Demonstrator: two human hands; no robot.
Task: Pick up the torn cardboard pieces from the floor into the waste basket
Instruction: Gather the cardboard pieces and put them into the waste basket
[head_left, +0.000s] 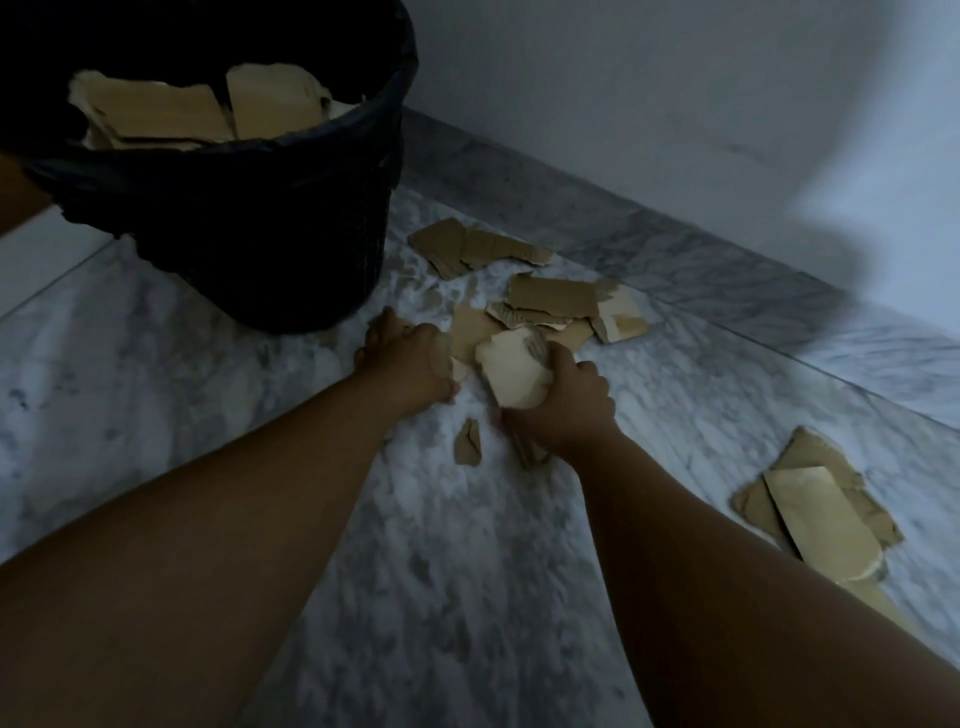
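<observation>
A black-lined waste basket stands at the upper left with several torn cardboard pieces inside. My right hand grips a pale cardboard piece lifted off the marble floor. My left hand is curled over cardboard scraps just in front of the basket; what its fingers hold is hidden. More torn pieces lie beyond the hands, further back near the wall, and a small scrap sits between my wrists.
Another stack of torn cardboard lies on the floor at the right. The marble skirting and white wall run diagonally behind the pieces. Bare marble floor spreads to the left and near me.
</observation>
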